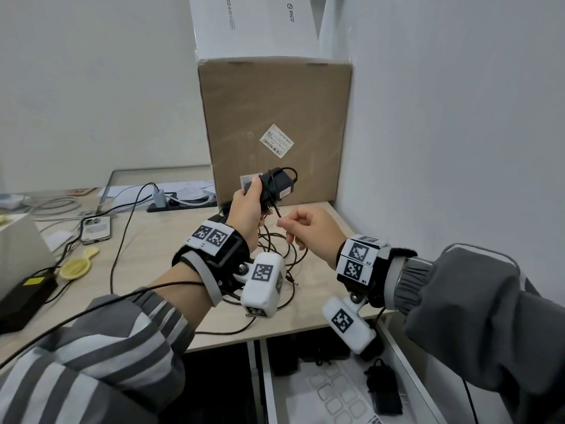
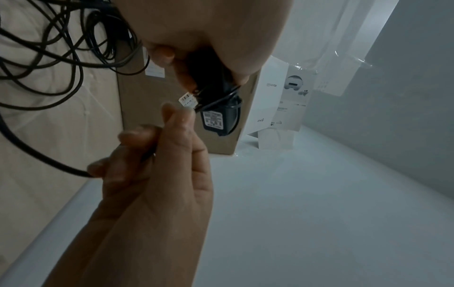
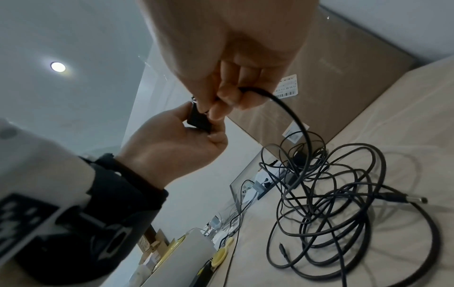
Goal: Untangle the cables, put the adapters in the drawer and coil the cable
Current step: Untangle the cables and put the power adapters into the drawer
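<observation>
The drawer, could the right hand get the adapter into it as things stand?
Probably yes. The drawer stands open right below the right hand, nothing between, but the adapter sits in the left hand, its cable still tangled.

Office or tech workroom: pale wood desk (image 1: 171, 240) set in a white-walled corner, stacked with a cardboard box (image 1: 275, 117) and PICO headset boxes (image 1: 253, 22); a power strip (image 1: 180, 203), phone (image 1: 96, 229) and cables (image 3: 331, 194) are spread about.
</observation>
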